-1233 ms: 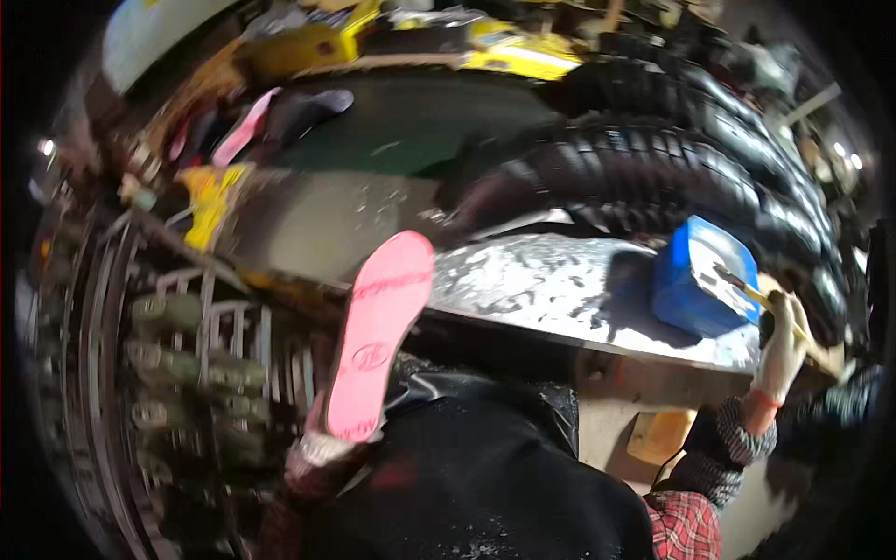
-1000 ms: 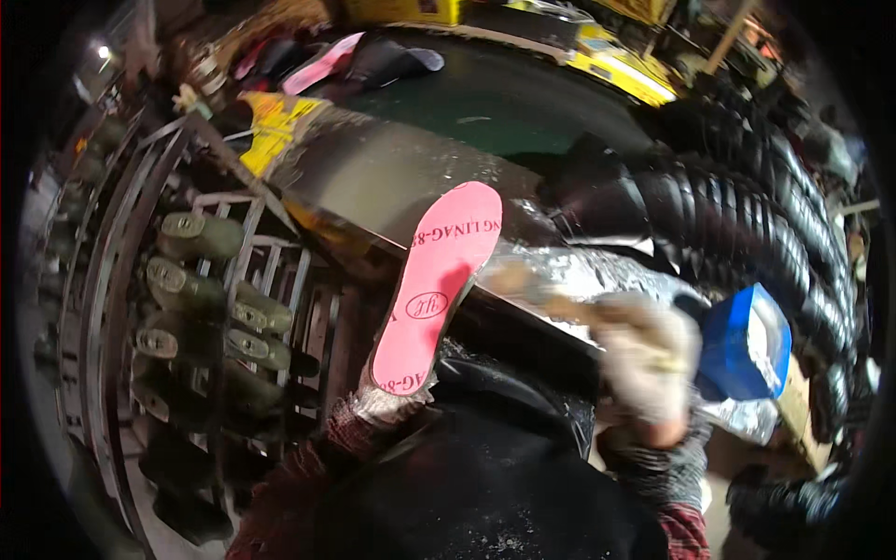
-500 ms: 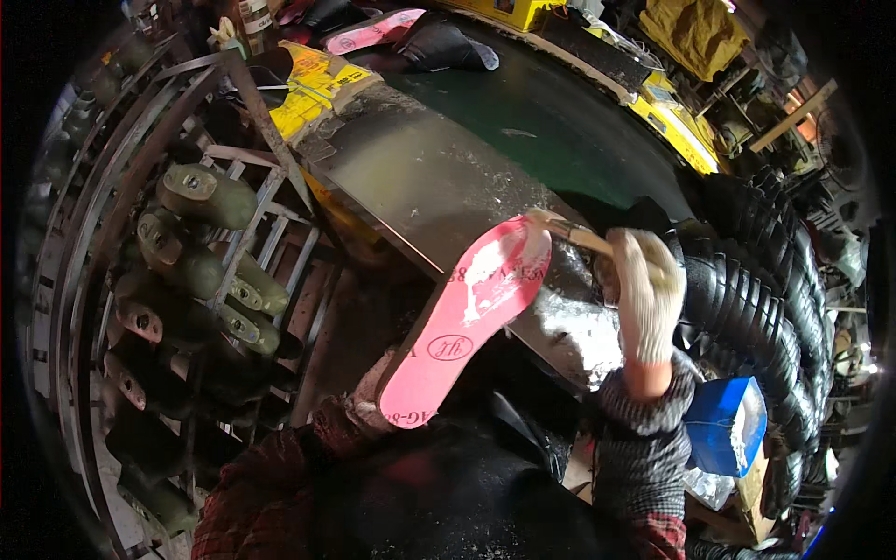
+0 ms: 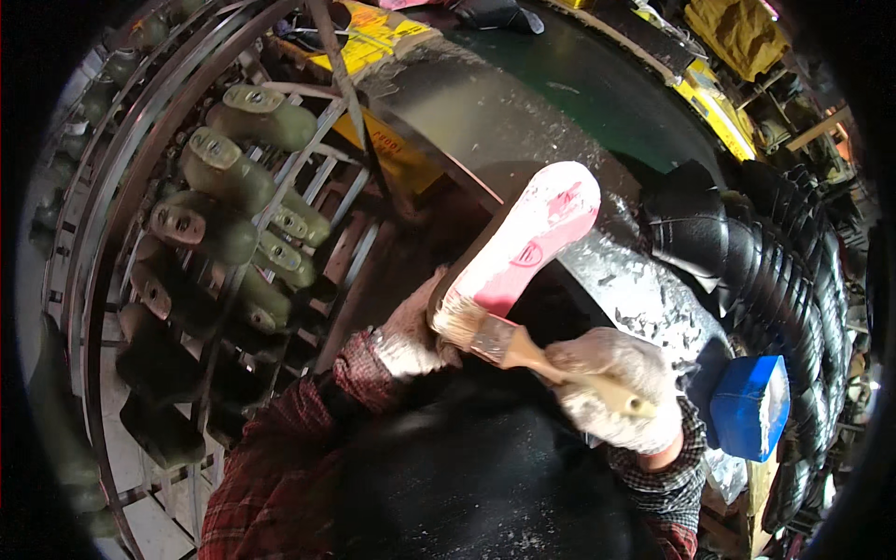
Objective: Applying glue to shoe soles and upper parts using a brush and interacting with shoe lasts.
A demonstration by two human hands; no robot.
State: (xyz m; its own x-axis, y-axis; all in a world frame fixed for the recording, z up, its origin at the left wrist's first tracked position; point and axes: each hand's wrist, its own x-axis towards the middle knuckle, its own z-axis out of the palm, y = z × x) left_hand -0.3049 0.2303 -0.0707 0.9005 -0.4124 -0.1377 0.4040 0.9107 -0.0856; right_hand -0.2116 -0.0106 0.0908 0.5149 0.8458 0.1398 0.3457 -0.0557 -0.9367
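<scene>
From where I stand, I record the long, dark metal-topped bench (image 4: 448, 89) as the largest item; its front edge runs aslant, and white residue blotches its surface toward the right end. Off the left part of that front edge stands a grey, metal-barred rack (image 4: 297, 175), bearing tiers of olive-green, foot-shaped forms (image 4: 217, 154). Glossy black boot shafts (image 4: 747, 243) lie packed together at the bench's right end. The worker wears a smooth black apron (image 4: 485, 467) flecked with white.

The pink, sole-shaped insole (image 4: 529, 254) is held in the air just off the bench's front edge, tilted, its broad end pointing toward the bench. White coating covers much of its left half (an oval printed mark shows near mid-length), and thick, dark material lines the edge beneath it. A blue, angular plastic tub (image 4: 742, 406), with white matter inside, sits near the bench's right front corner.

The right hand (image 4: 616, 387), in a pale, smeared glove, has its fingers wrapped around a flat, pale-bristled brush with a wooden handle (image 4: 523, 353); the bristles touch the insole at its narrow end. The whitened left hand (image 4: 411, 331) grasps that same end from the left and below; its hidden fingertips I cannot assess.
</scene>
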